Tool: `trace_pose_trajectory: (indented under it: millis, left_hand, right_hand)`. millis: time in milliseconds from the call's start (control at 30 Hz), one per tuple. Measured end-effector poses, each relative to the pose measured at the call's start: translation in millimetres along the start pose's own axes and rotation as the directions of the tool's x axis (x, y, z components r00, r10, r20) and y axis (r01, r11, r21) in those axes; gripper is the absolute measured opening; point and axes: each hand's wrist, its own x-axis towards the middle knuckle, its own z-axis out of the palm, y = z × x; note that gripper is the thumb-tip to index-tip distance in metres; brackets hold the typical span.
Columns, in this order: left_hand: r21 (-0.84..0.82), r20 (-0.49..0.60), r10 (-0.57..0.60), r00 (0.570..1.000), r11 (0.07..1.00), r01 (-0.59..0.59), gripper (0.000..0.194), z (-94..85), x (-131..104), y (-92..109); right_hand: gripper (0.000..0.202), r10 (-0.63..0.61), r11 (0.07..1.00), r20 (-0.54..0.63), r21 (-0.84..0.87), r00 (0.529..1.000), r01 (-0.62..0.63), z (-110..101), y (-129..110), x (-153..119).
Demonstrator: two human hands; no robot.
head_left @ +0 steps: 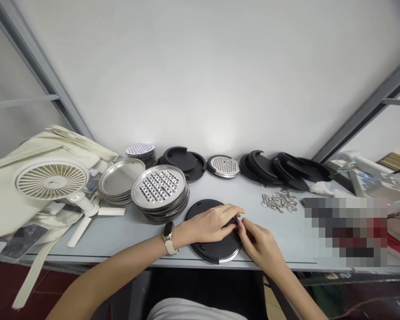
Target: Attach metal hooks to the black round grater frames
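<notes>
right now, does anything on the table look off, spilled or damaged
No clear spill or damage. The black discs at the back right look askew, leaning over one another, less tidy than the stack of grater discs. To the right of the metal rings, pixelation hides part of the table.

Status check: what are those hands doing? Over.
Left hand on black disc. Right hand at its edge, fingertips bunched; any held item unclear. Grater stack left, not blocking.
</notes>
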Motion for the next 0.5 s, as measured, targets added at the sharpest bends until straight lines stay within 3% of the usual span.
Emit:
trace_pose_trajectory:
  millis: [500]
  left_hand:
    - [-0.036,0.003,-0.015,1.0,0.999,0.015,0.039,0.0,-0.3,-0.4]
  right_hand:
    - [0.026,-0.036,0.998,-0.067,-0.056,0.997,0.032,-0.3,-0.3,-1.1]
